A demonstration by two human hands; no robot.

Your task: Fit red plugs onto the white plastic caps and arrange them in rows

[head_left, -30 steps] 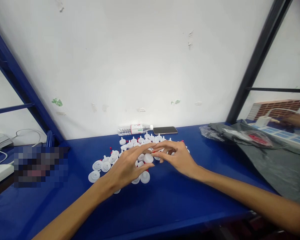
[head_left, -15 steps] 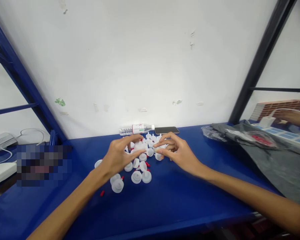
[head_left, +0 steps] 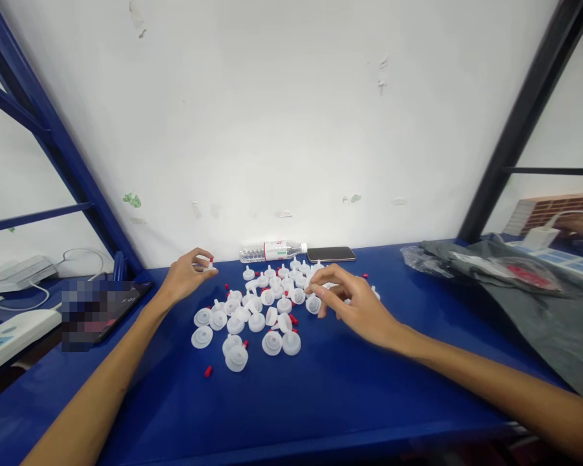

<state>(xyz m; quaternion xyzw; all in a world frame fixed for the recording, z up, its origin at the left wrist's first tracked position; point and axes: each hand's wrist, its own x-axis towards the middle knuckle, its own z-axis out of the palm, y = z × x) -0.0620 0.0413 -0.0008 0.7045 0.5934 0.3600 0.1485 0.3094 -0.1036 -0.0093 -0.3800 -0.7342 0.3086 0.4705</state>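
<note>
Many white plastic nozzle caps lie loosely spread over the blue table, most with a flat round base and a thin spout. Small red tips are scattered among them, and some sit on spouts. To the left of the pile, my left hand pinches a white nozzle cap with a red tip, held between thumb and fingers. My right hand hovers at the pile's right side with thumb and forefinger closed together; whatever is between them is too small to make out. Its fingers hide some caps behind.
A clear water bottle and a dark phone lie by the wall. On the left are another phone and a white power strip. Grey plastic bags cover the right end; another person's hand shows beyond.
My left hand has moved left, away from the pile, with the red-tipped nozzle cap. My right hand stays over the right side of the pile. The view has shifted slightly.
</note>
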